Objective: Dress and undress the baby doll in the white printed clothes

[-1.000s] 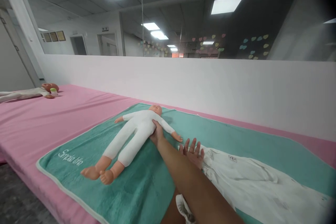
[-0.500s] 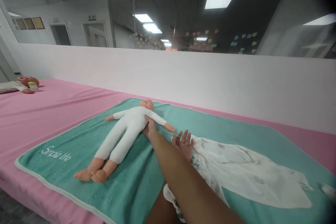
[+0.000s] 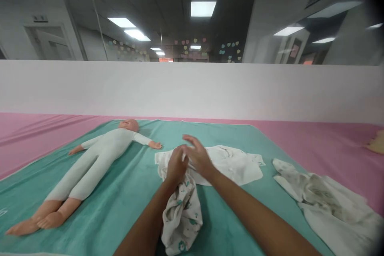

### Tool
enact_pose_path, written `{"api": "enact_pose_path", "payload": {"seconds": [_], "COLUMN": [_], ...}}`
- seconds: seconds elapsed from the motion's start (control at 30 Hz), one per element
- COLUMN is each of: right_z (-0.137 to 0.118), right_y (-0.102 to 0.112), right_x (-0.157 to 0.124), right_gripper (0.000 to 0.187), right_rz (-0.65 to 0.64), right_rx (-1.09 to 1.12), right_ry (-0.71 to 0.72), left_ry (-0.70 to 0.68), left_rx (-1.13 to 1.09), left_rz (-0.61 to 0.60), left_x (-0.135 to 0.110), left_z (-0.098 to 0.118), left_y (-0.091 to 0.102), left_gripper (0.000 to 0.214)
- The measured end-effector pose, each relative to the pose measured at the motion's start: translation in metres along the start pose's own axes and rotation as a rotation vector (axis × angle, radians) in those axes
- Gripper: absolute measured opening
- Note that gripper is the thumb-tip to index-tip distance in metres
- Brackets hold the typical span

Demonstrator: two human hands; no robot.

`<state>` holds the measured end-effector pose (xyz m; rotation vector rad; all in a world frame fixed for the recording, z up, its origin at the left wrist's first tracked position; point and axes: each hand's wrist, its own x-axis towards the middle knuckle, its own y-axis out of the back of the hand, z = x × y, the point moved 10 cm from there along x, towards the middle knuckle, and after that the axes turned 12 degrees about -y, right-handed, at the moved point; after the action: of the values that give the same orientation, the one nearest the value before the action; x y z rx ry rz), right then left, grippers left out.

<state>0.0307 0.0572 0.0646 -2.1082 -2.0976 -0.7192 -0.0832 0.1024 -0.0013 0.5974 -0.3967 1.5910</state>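
A white baby garment with green print [image 3: 181, 218] hangs bunched below my hands. My left hand [image 3: 176, 164] is closed, its fingers curled at the top of this cloth. Against it, my right hand [image 3: 198, 158] pinches at the same spot with thumb and a finger, the other fingers stretched out; the pinched part is mostly hidden. Behind the hands a white baby top [image 3: 237, 166] lies spread flat. To the left, a baby doll [image 3: 103, 150] in a white suit lies on its back, arms out, feet bare, touched by neither hand.
A green towel [image 3: 126, 204] lies under everything on a pink-covered surface [image 3: 303, 140]. Crumpled white cloth [image 3: 327, 200] with a darker patch rests at the right. A low white wall [image 3: 192, 90] with glass above runs along the back.
My right hand has left the doll's side and come to my left hand. The left hand has gone from open, palm up, to closed. The view has turned right, showing the crumpled cloth.
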Motion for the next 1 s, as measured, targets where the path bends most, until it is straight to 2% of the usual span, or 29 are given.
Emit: {"api": "enact_pose_path", "payload": {"seconds": [0.07,0.1,0.17,0.2,0.23,0.3,0.37,0.43,0.57,0.63,0.7,0.77,0.8,0.87,0.9,0.93,0.97,1.0], "right_z": [0.016,0.037,0.090,0.113,0.136,0.173,0.192,0.191,0.173,0.159,0.136,0.108,0.094,0.066,0.056,0.050,0.049,0.053], "right_y": [0.086,0.130,0.207,0.233,0.250,0.265,0.264,0.258,0.248,0.242,0.228,0.199,0.175,0.114,0.092,0.079,0.077,0.085], "right_x": [-0.004,-0.006,-0.014,-0.019,-0.022,-0.029,-0.034,-0.034,-0.027,-0.025,-0.028,-0.033,-0.035,-0.044,-0.051,-0.056,-0.056,-0.053], "right_gripper": [0.036,0.038,0.041,0.041,0.041,0.045,0.051,0.051,0.033,0.035,0.040,0.042,0.041,0.038,0.038,0.038,0.038,0.038], "right_rz": [0.175,0.279,0.481,0.530,0.515,0.422,0.302,0.237,0.244,0.280,0.341,0.304,0.194,-0.169,-0.293,-0.359,-0.342,-0.261], "right_rx": [-0.190,-0.255,-0.393,-0.491,-0.596,-0.746,-0.843,-0.883,-0.849,-0.803,-0.648,-0.387,-0.260,-0.133,-0.114,-0.121,-0.145,-0.186], "right_ry": [0.048,-0.014,-0.226,-0.315,-0.417,-0.614,-0.743,-0.759,-0.640,-0.578,-0.479,-0.352,-0.284,-0.167,-0.127,-0.105,-0.098,-0.106], "left_ry": [0.037,0.121,0.218,0.238,0.233,0.204,0.171,0.138,0.070,0.025,0.020,0.072,0.106,0.157,0.157,0.132,0.079,0.011], "left_rx": [0.273,0.461,0.658,0.711,0.755,0.867,0.963,0.983,0.945,0.889,0.736,0.446,0.268,0.017,-0.013,0.033,0.149,0.314], "left_rz": [0.018,0.027,0.001,-0.023,-0.057,-0.136,-0.213,-0.230,-0.181,-0.167,-0.117,-0.092,-0.132,-0.298,-0.338,-0.337,-0.303,-0.259], "left_x": [-0.001,-0.003,-0.003,-0.002,0.000,0.003,0.004,0.004,0.004,0.005,0.003,-0.003,-0.008,-0.018,-0.021,-0.021,-0.019,-0.015], "left_z": [-0.003,-0.011,-0.023,-0.028,-0.031,-0.034,-0.036,-0.035,-0.023,-0.009,0.011,0.028,0.035,0.046,0.049,0.048,0.046,0.042], "left_y": [0.009,0.019,0.033,0.037,0.039,0.040,0.036,0.034,0.033,0.028,0.022,0.010,-0.003,-0.032,-0.039,-0.039,-0.033,-0.024], "left_gripper": [0.038,0.040,0.043,0.043,0.043,0.043,0.044,0.044,0.044,0.041,0.038,0.038,0.040,0.044,0.045,0.044,0.043,0.042]}}
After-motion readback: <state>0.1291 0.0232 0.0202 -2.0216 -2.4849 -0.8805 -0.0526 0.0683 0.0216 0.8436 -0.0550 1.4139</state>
